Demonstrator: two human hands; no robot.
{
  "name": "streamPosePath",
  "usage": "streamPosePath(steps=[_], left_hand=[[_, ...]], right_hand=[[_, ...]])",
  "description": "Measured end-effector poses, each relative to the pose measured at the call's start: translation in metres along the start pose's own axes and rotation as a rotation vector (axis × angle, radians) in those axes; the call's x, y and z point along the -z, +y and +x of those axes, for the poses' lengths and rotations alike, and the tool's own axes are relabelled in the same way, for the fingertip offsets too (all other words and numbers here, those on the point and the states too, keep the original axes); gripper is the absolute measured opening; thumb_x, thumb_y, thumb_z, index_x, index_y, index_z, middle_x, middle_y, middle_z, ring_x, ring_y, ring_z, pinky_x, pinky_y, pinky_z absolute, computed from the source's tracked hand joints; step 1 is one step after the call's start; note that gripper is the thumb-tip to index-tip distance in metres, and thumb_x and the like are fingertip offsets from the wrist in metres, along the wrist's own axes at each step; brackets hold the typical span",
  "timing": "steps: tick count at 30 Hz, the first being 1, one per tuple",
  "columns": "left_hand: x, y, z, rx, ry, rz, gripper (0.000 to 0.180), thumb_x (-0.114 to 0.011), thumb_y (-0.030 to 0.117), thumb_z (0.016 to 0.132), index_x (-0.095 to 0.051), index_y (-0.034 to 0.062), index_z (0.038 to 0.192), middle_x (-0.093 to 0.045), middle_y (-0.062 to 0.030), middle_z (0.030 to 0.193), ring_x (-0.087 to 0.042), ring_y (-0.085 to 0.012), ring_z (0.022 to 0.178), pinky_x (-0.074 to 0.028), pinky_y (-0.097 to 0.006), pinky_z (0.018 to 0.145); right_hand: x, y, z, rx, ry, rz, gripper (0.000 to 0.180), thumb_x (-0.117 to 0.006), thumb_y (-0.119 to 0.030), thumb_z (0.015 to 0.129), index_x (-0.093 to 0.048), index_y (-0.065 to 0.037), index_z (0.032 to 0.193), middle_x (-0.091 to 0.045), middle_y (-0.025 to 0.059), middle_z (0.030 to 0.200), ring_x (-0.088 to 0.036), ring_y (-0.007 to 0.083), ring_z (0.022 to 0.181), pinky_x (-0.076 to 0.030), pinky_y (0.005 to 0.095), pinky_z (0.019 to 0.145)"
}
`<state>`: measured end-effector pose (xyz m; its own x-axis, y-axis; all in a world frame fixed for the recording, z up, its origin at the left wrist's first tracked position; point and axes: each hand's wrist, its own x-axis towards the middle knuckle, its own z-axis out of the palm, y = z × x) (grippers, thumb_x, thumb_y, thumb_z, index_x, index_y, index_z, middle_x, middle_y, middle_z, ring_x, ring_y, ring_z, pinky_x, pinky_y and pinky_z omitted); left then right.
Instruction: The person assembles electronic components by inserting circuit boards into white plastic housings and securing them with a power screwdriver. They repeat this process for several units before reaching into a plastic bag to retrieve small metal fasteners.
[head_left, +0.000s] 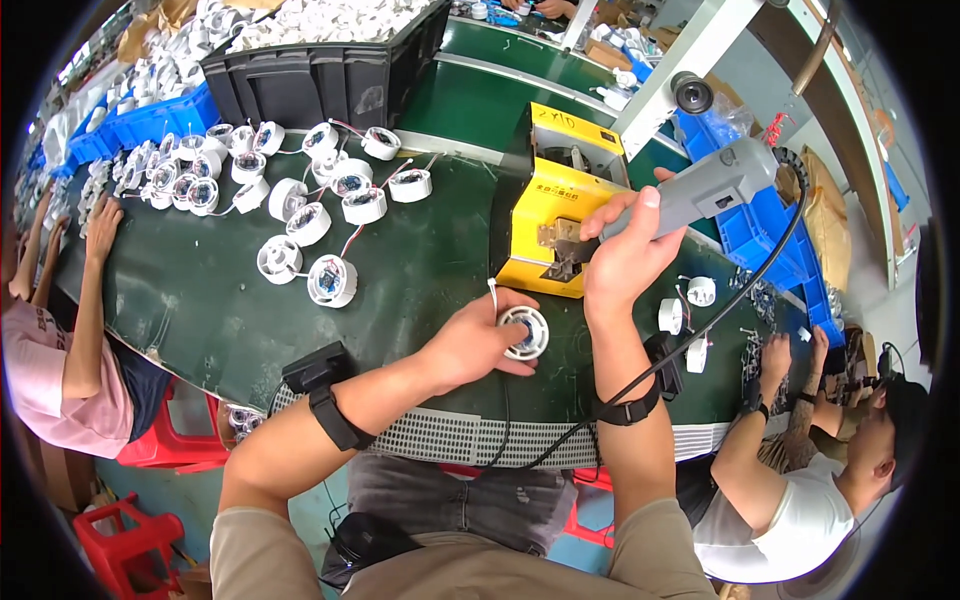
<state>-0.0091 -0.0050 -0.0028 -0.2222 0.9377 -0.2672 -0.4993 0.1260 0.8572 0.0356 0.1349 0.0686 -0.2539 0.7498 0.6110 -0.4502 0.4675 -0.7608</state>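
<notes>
At a green workbench (190,285): a person in a beige top sits with both hands occupied, black straps (632,408) circling the two forearms.
Left hand (475,342): fingers curl around a round white part (531,342), gripping it by its sides low over the bench, near its front edge.
Round white part: it shows a ringed rim and a dark bluish centre partly covered by a fingertip; a thin pale lead stands up just beside it.
Right hand (630,260): fingers wrap the front of a grey handheld tool (715,187), raised higher than the other hand.
Grey handheld tool: its nose points toward a metal fitting (562,238) on the yellow machine (528,215); whether the two touch, one cannot tell. A black cable (748,292) curves from its rear and down past the right forearm.
White housings (365,206): dozens crowd the bench to the left, many with wires and small boards inside, while three more (701,291) sit at right.
Containers: a black crate (300,95) heaped with white pieces stands behind, flanked by a blue bin (165,122); blue trays (765,245) line the right side.
Neighbours: a person in pink (60,375) reaches over the bench at left; another in white (800,515) works at right.
</notes>
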Motion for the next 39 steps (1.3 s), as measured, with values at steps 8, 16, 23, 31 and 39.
streamPosePath(steps=[8,16,23,31,39], left_hand=[[-0.001,-0.007,0.004,0.074,-0.005,-0.074,0.030,-0.048,0.006,0.093,-0.044,-0.0005,0.123,-0.056,-0.0119,0.106,-0.065,-0.0254,0.088,-0.058,-0.039,0.080],[-0.003,-0.004,0.006,0.076,-0.024,-0.003,0.033,-0.043,0.007,0.096,-0.043,-0.0003,0.127,-0.058,-0.0133,0.112,-0.064,-0.0252,0.093,-0.057,-0.036,0.084],[-0.006,-0.004,0.005,0.064,-0.013,-0.026,0.030,-0.044,0.006,0.094,-0.046,-0.0026,0.122,-0.056,-0.0136,0.107,-0.064,-0.0224,0.087,-0.058,-0.034,0.078],[-0.008,-0.004,0.004,0.032,0.012,0.055,0.027,-0.045,0.005,0.094,-0.046,-0.0037,0.120,-0.057,-0.0149,0.104,-0.065,-0.0215,0.085,-0.059,-0.033,0.076],[-0.006,-0.006,0.005,0.016,0.008,0.060,0.027,-0.044,0.006,0.095,-0.046,-0.0040,0.119,-0.057,-0.0151,0.104,-0.065,-0.0216,0.086,-0.059,-0.033,0.077]], right_hand=[[0.009,-0.019,-0.025,-0.091,-0.053,0.118,0.038,-0.043,-0.027,0.096,-0.034,-0.002,0.124,-0.045,0.0080,0.063,-0.044,0.0163,0.045,-0.040,0.0298,0.042],[0.027,-0.030,-0.061,-0.187,-0.144,0.219,0.048,-0.045,-0.038,0.095,-0.030,-0.006,0.128,-0.044,0.0081,0.064,-0.045,0.0163,0.047,-0.040,0.0306,0.044],[0.031,-0.024,-0.063,-0.220,-0.186,0.225,0.051,-0.048,-0.038,0.094,-0.029,-0.006,0.128,-0.046,0.0087,0.065,-0.047,0.0169,0.048,-0.042,0.0304,0.045],[0.031,-0.026,-0.064,-0.229,-0.212,0.215,0.051,-0.049,-0.038,0.094,-0.030,-0.006,0.128,-0.046,0.0087,0.065,-0.047,0.0171,0.048,-0.042,0.0303,0.046],[0.031,-0.022,-0.067,-0.207,-0.245,0.192,0.051,-0.048,-0.037,0.094,-0.029,-0.003,0.126,-0.046,0.0091,0.065,-0.047,0.0166,0.048,-0.045,0.0305,0.047]])
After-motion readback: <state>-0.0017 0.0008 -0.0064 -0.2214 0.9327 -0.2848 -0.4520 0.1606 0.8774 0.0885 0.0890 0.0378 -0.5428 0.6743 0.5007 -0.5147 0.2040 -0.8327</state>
